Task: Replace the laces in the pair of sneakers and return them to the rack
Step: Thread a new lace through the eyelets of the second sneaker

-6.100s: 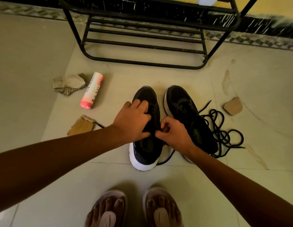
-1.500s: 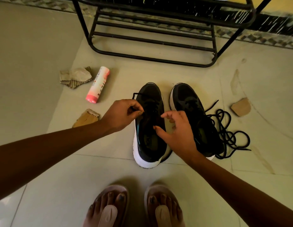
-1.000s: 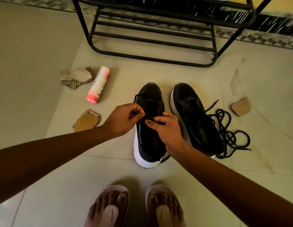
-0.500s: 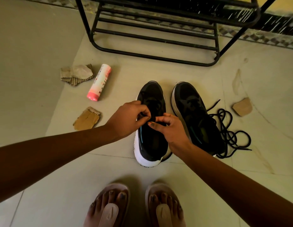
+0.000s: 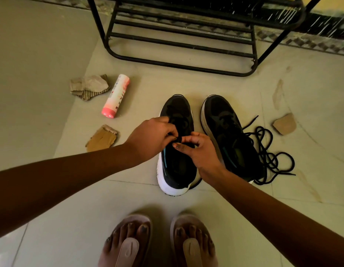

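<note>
Two black sneakers with white soles stand side by side on the tiled floor, toes pointing at the rack. Over the left sneaker (image 5: 177,166) my left hand (image 5: 151,138) and my right hand (image 5: 198,151) meet at the tongue, both pinching the black lace (image 5: 179,139) of that shoe between fingertips. The right sneaker (image 5: 231,135) stands untouched beside it. A loose black lace (image 5: 269,151) lies coiled on the floor to its right. The black metal shoe rack (image 5: 186,45) stands behind the shoes.
A pink and white spray can (image 5: 116,96) lies on the floor to the left. Torn cardboard scraps (image 5: 89,86) lie near it, another piece (image 5: 101,139) by my left forearm, one (image 5: 284,124) at the right. My sandalled feet (image 5: 157,243) are at the bottom.
My right hand came from hovering open above the shoe to meet my left hand at the tongue. Both hands now pinch the lace close together.
</note>
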Action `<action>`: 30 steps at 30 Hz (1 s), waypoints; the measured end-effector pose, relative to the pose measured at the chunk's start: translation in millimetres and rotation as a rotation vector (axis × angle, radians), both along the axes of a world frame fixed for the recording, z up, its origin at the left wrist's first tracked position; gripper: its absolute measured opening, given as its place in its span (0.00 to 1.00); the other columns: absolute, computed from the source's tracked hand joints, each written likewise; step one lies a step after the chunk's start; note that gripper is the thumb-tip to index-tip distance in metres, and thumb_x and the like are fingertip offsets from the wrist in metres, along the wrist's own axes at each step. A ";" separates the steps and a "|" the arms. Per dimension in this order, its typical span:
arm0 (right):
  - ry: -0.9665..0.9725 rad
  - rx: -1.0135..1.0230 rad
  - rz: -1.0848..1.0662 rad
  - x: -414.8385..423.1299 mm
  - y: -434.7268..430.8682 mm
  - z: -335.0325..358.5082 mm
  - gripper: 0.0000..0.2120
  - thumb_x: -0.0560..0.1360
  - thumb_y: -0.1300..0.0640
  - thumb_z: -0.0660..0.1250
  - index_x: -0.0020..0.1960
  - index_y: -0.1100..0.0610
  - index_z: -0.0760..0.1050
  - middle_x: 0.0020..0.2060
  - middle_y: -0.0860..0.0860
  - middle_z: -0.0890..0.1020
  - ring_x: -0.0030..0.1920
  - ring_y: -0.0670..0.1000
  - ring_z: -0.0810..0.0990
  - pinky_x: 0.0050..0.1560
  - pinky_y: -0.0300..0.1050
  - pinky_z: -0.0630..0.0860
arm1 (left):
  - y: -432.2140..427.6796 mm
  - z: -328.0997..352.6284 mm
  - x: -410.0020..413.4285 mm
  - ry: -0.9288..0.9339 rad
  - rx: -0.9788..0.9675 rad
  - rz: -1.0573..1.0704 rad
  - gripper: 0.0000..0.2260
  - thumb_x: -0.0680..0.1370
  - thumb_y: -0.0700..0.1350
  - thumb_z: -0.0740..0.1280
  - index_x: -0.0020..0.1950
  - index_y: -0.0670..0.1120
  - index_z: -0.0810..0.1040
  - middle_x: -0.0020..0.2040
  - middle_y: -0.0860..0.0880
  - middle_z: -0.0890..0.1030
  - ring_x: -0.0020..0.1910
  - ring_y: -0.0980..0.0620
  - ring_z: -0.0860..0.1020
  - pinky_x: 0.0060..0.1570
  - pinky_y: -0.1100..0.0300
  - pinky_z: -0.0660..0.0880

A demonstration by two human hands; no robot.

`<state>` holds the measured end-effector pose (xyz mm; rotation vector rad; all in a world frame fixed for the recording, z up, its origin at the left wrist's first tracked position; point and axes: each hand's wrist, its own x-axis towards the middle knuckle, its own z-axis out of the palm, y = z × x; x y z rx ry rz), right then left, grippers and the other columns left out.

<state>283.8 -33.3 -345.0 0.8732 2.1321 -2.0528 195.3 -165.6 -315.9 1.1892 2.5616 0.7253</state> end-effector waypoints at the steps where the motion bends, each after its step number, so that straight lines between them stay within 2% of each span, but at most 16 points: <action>1: 0.001 0.006 -0.008 0.5 -0.8 -1.1 0.11 0.64 0.58 0.77 0.45 0.59 0.83 0.54 0.59 0.78 0.58 0.56 0.78 0.59 0.53 0.77 | 0.7 1.4 -0.5 -0.010 0.005 0.009 0.06 0.75 0.42 0.68 0.50 0.45 0.83 0.45 0.44 0.79 0.42 0.46 0.78 0.40 0.60 0.70; 6: 0.005 0.045 -0.011 1.2 -2.1 -1.6 0.06 0.65 0.60 0.76 0.42 0.56 0.83 0.53 0.57 0.78 0.59 0.55 0.76 0.60 0.52 0.76 | 2.2 6.9 2.6 0.007 -0.103 -0.025 0.08 0.77 0.43 0.66 0.53 0.46 0.82 0.47 0.44 0.78 0.44 0.45 0.78 0.39 0.61 0.66; 9: 0.002 0.040 -0.011 1.1 -2.0 1.4 0.05 0.67 0.63 0.75 0.42 0.59 0.82 0.51 0.56 0.78 0.56 0.54 0.78 0.58 0.46 0.77 | 4.8 10.1 4.0 0.183 -0.132 -0.114 0.06 0.70 0.39 0.73 0.46 0.45 0.82 0.40 0.44 0.77 0.33 0.43 0.79 0.30 0.59 0.71; 10: -0.006 0.037 -0.018 1.1 -2.1 2.4 0.05 0.67 0.63 0.75 0.42 0.60 0.82 0.50 0.56 0.78 0.56 0.54 0.78 0.58 0.46 0.77 | 5.9 9.7 4.0 0.181 -0.115 -0.118 0.06 0.70 0.39 0.73 0.45 0.45 0.83 0.40 0.44 0.78 0.33 0.44 0.79 0.31 0.59 0.71; 11: -0.010 0.021 -0.022 1.3 -1.4 3.9 0.06 0.66 0.64 0.75 0.42 0.61 0.82 0.51 0.57 0.78 0.56 0.54 0.78 0.59 0.48 0.77 | 6.6 9.2 3.4 0.127 -0.097 -0.092 0.06 0.72 0.40 0.72 0.48 0.45 0.82 0.42 0.45 0.79 0.37 0.47 0.79 0.34 0.61 0.71; 12: -0.013 0.002 -0.025 1.3 -0.6 5.0 0.06 0.66 0.64 0.75 0.43 0.62 0.82 0.52 0.58 0.78 0.57 0.55 0.77 0.60 0.50 0.77 | 5.6 8.2 2.5 0.022 -0.049 -0.035 0.06 0.73 0.41 0.70 0.49 0.46 0.82 0.44 0.47 0.81 0.40 0.50 0.79 0.38 0.66 0.70; 14: -0.032 -0.055 -0.032 1.0 1.7 7.4 0.05 0.67 0.67 0.73 0.44 0.63 0.82 0.56 0.59 0.76 0.59 0.57 0.77 0.61 0.52 0.76 | 2.7 4.0 0.1 -0.166 0.101 0.073 0.04 0.72 0.40 0.72 0.46 0.46 0.83 0.42 0.50 0.83 0.37 0.60 0.77 0.39 0.76 0.67; 15: -0.045 -0.090 -0.047 0.6 2.5 8.8 0.05 0.69 0.69 0.71 0.43 0.63 0.81 0.57 0.59 0.76 0.58 0.57 0.77 0.60 0.50 0.76 | 1.6 2.1 -0.5 -0.206 0.142 0.101 0.04 0.71 0.40 0.72 0.45 0.46 0.83 0.41 0.51 0.83 0.35 0.62 0.76 0.39 0.78 0.68; 18: -0.051 -0.089 -0.060 -0.2 4.1 10.1 0.09 0.71 0.72 0.65 0.42 0.60 0.80 0.58 0.56 0.74 0.60 0.54 0.76 0.60 0.45 0.75 | 1.1 -2.1 1.3 -0.280 0.170 0.126 0.03 0.71 0.39 0.73 0.44 0.45 0.83 0.39 0.52 0.80 0.36 0.64 0.75 0.40 0.78 0.68; 22: -0.053 0.220 0.134 1.9 6.9 7.1 0.08 0.73 0.63 0.70 0.51 0.58 0.82 0.52 0.43 0.71 0.63 0.45 0.67 0.61 0.37 0.67 | 2.8 -4.2 4.4 -0.344 0.211 0.172 0.05 0.71 0.39 0.72 0.47 0.45 0.85 0.39 0.56 0.79 0.37 0.66 0.75 0.43 0.79 0.69; 25: -0.028 0.287 0.161 3.9 8.3 7.0 0.08 0.72 0.61 0.72 0.50 0.52 0.81 0.57 0.46 0.68 0.61 0.41 0.65 0.62 0.36 0.67 | 2.4 -8.1 6.2 -0.398 0.227 0.305 0.05 0.70 0.41 0.74 0.44 0.48 0.83 0.37 0.58 0.80 0.33 0.66 0.76 0.40 0.77 0.71; 28: -0.014 0.341 0.179 4.4 6.5 5.2 0.09 0.71 0.60 0.72 0.46 0.46 0.79 0.58 0.44 0.65 0.61 0.40 0.65 0.56 0.26 0.64 | 1.0 -12.4 8.5 -0.471 0.287 0.416 0.07 0.68 0.42 0.76 0.38 0.50 0.79 0.34 0.58 0.79 0.31 0.65 0.76 0.35 0.75 0.72; 30: -0.005 0.385 0.183 4.3 6.0 2.6 0.09 0.71 0.59 0.72 0.45 0.46 0.79 0.58 0.44 0.65 0.61 0.41 0.64 0.56 0.26 0.63 | 1.1 -14.3 11.4 -0.528 0.295 0.433 0.05 0.68 0.42 0.76 0.39 0.47 0.82 0.34 0.57 0.80 0.32 0.66 0.77 0.36 0.76 0.71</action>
